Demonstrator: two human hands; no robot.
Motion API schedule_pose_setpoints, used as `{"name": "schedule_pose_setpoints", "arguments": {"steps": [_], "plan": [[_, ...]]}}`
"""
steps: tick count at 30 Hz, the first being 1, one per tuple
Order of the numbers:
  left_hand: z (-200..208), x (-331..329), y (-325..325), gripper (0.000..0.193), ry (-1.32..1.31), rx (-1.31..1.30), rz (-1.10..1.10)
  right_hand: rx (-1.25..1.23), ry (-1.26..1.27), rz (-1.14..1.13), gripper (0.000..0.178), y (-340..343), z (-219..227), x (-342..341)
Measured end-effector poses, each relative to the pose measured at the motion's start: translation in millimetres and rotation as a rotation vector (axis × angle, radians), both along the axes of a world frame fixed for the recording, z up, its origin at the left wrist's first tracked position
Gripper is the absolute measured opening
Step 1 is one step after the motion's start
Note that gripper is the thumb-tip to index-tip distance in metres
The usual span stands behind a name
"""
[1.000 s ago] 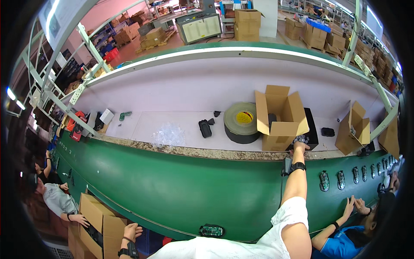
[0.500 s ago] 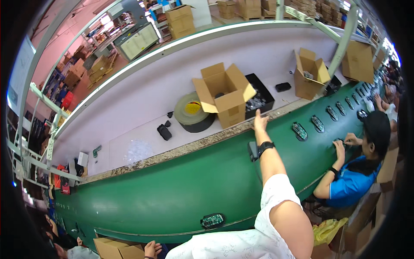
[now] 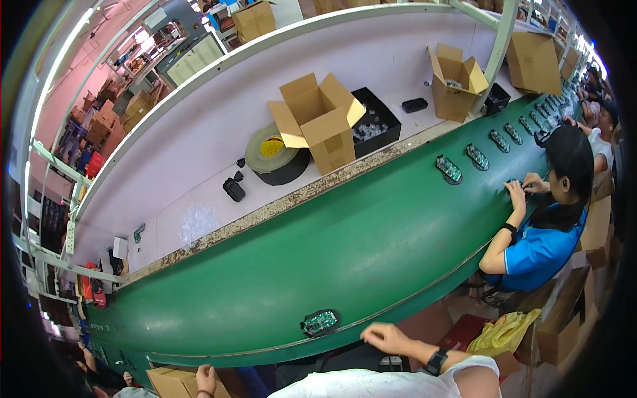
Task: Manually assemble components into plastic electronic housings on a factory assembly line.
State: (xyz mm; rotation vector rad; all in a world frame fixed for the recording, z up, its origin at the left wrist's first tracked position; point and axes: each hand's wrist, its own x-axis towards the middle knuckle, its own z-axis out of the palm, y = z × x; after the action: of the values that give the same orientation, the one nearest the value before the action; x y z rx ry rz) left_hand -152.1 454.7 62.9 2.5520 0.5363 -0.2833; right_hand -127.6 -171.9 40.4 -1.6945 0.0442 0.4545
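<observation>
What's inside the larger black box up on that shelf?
Small greyish pieces lie in the black box. The cardboard box covers its left end, so anything there is hidden.

Long green bench (image 3: 265, 278), pale lilac panel (image 3: 385, 63) behind; upright post (image 3: 499, 50) right; strip light (image 3: 66, 50) upper left.

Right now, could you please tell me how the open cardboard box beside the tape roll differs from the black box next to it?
The cardboard box is brown and taller; the black box is lower. The cardboard box has spread flaps; the black box shows none. Both stand open-topped, side by side.
</observation>
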Motion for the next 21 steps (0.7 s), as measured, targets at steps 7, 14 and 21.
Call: {"name": "schedule_pose_setpoints", "arguments": {"steps": [7, 14, 21], "plan": [[-4, 118, -144, 0.056, -0.105, 0.117, -0.380, -0.398, 0.209, 0.439, 0.033, 94, -111, -22], [-32, 142, -107, 0.063, -0.094, 0.261, -0.763, -0.516, 0.168, 0.608, 0.033, 184, -161, 14], [-31, 133, -101, 0.052, -0.145, 0.188, -0.800, -0.636, 0.220, 0.611, 0.035, 227, -184, 26]]}}
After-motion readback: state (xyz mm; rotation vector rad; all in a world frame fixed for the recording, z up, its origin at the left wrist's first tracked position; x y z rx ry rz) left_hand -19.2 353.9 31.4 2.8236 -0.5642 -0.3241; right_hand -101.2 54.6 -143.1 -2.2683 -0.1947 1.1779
